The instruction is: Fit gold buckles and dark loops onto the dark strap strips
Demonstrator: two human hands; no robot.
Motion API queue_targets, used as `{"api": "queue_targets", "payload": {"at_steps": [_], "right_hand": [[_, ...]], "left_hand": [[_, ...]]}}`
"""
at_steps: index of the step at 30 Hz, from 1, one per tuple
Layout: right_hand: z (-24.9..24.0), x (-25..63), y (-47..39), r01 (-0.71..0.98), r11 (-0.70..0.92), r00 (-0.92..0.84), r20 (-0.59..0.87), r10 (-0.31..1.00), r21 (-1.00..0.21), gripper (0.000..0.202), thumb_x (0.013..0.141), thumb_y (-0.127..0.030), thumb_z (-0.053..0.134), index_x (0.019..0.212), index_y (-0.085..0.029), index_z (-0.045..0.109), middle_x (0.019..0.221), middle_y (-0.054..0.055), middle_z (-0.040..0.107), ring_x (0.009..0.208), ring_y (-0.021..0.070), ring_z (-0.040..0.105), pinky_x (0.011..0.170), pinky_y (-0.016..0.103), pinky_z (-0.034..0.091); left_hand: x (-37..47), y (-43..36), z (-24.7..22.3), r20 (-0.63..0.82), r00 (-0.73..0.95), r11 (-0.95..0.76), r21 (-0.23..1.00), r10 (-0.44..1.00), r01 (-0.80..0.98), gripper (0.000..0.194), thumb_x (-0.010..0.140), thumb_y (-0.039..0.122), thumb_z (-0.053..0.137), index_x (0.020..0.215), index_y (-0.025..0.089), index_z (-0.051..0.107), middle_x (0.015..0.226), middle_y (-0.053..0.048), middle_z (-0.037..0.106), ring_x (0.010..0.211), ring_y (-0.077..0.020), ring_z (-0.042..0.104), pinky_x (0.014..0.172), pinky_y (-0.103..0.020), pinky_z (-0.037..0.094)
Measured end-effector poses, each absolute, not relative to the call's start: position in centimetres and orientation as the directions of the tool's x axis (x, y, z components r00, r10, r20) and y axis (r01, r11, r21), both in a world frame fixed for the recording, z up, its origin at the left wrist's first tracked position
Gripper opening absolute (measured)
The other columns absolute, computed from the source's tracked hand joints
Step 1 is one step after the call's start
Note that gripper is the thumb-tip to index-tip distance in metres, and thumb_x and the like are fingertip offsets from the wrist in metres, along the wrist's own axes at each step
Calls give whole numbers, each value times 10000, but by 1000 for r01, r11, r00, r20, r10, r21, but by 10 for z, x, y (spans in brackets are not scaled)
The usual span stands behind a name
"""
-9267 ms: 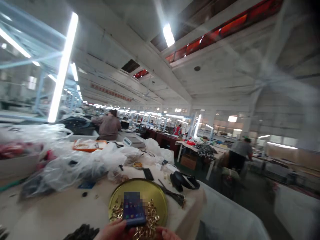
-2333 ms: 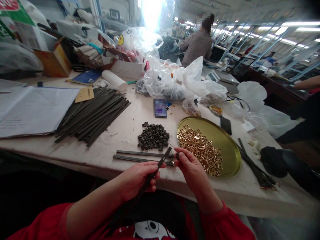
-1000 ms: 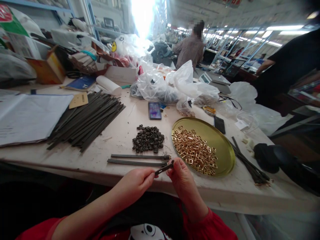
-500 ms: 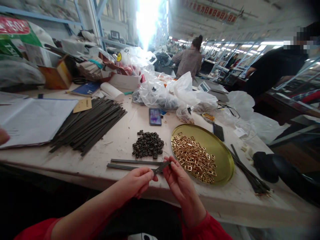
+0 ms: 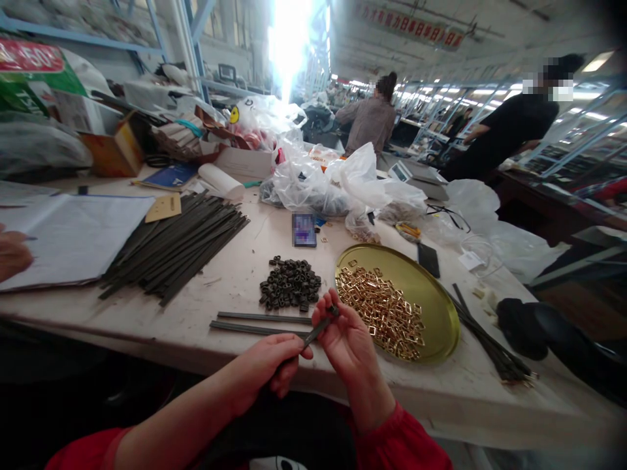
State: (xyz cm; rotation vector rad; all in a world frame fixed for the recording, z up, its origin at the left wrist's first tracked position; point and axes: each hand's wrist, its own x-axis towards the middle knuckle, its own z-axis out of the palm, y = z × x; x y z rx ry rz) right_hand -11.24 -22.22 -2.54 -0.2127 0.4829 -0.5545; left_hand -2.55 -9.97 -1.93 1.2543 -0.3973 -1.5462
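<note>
My left hand (image 5: 277, 358) pinches a dark narrow strap (image 5: 315, 333) between thumb and fingers, just over the table's front edge. At the strap's upper end sits a small dark loop (image 5: 334, 311); my right hand (image 5: 349, 343) has its thumb and fingers on it, palm turned up. Whether the loop fully encircles the strap I cannot tell. Behind my hands lies a heap of small dark loops (image 5: 290, 285). Two straps (image 5: 259, 318) lie side by side to the left. Gold rectangular buckles (image 5: 379, 313) fill part of a round golden tray (image 5: 443, 316) on the right.
A big fan of dark straps (image 5: 181, 245) lies at left, beside an open paper book (image 5: 83, 228) with another person's hand (image 5: 14, 253) on it. Clear plastic bags (image 5: 318, 183) crowd the back. Straps with gold ends (image 5: 494, 343) lie right of the tray. Two people stand beyond.
My right hand has shifted slightly up, and the dark loop at the strap's end now shows more plainly. The other person's hand has come further in over the book.
</note>
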Motion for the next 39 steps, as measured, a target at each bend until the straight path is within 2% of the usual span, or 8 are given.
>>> {"api": "queue_targets", "payload": {"at_steps": [6,11,15,17,22,28,35,39], "right_hand": [[-28,-102,-222,440,860,717,-474,-510,-259,182,784,-50,514,887,-167,607,642,-20,616,569,55,593,506,128,487],[-36,-106,-228,398,857,680,-521,-516,-329,183,732,-48,488,825,-147,610,729,21,649,690,103,637,649,214,544],[-39,-115,-227,364,815,685,-463,-562,-451,389,560,84,447,814,-149,627,816,31,663,859,121,640,785,214,522],[-40,-118,-225,362,772,678,-421,-603,-522,388,583,92,465,833,-153,632,875,33,673,897,111,633,797,191,515],[-41,-119,-218,382,754,683,-386,-620,-534,220,718,-79,623,929,-140,628,920,72,694,813,118,655,739,217,545],[-38,-116,-202,384,736,691,-356,-629,-557,287,685,-187,699,966,-178,639,925,46,702,846,137,649,762,244,535],[-42,-113,-186,405,560,573,-276,-771,-723,321,626,-254,749,935,-204,673,938,23,702,846,104,632,773,187,499],[-44,-113,-179,450,554,564,-258,-784,-700,335,608,-265,764,928,-225,675,939,5,702,834,105,633,782,200,497]], "left_hand": [[-26,-102,-20,-498,78,-391,760,-864,520,202,775,338,481,759,148,546,369,100,343,316,-43,243,362,-164,316],[-22,-102,-23,-495,139,-384,795,-858,469,280,766,426,481,782,153,536,379,108,337,319,-44,241,368,-167,295],[-17,-100,-23,-430,262,-363,892,-864,268,330,774,457,439,819,145,537,376,103,340,337,-55,265,378,-167,240],[-14,-98,-22,-395,296,-359,918,-870,171,340,775,460,426,827,144,538,395,98,345,358,-63,275,385,-175,223],[-8,-95,-19,-254,369,-290,956,-894,-44,276,812,414,424,754,166,530,469,83,358,433,-79,309,445,-191,261],[-10,-98,-23,-87,404,-234,913,-911,-333,284,872,363,386,825,176,595,781,-10,609,744,-161,530,694,-236,366],[-13,-96,-24,-115,403,-318,815,-908,-484,277,868,317,377,738,175,577,687,1,591,650,-157,521,611,-240,347],[-17,-96,-21,-71,395,-266,844,-916,-466,304,879,315,349,764,172,592,715,-8,613,661,-155,536,609,-230,369]]}}
